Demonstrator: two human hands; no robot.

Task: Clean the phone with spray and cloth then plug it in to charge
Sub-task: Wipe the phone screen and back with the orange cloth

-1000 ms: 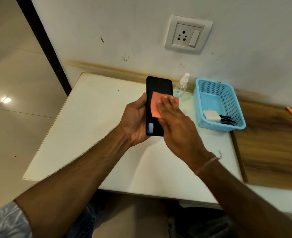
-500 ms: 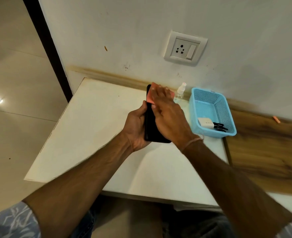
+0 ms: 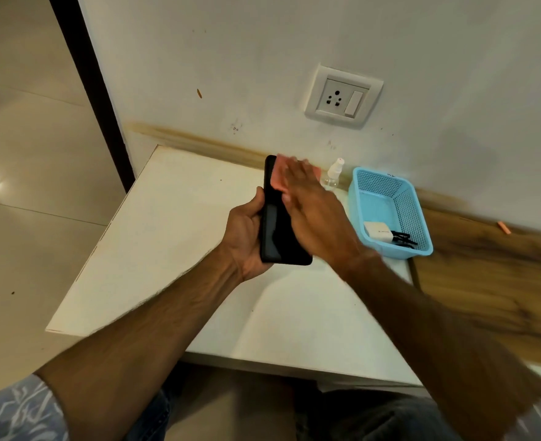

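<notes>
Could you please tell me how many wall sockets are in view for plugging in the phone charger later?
1. The only wall socket sits on the wall above the table, up and to the left of the blue basket. More could lie outside the frame.

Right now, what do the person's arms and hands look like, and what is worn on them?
Both forearms are bare. The left hand has no ring or watch that shows. The left arm's short blue sleeve with a white pattern shows at the bottom corner. The right hand and wrist are motion-blurred, so a wristband cannot be confirmed.
</notes>
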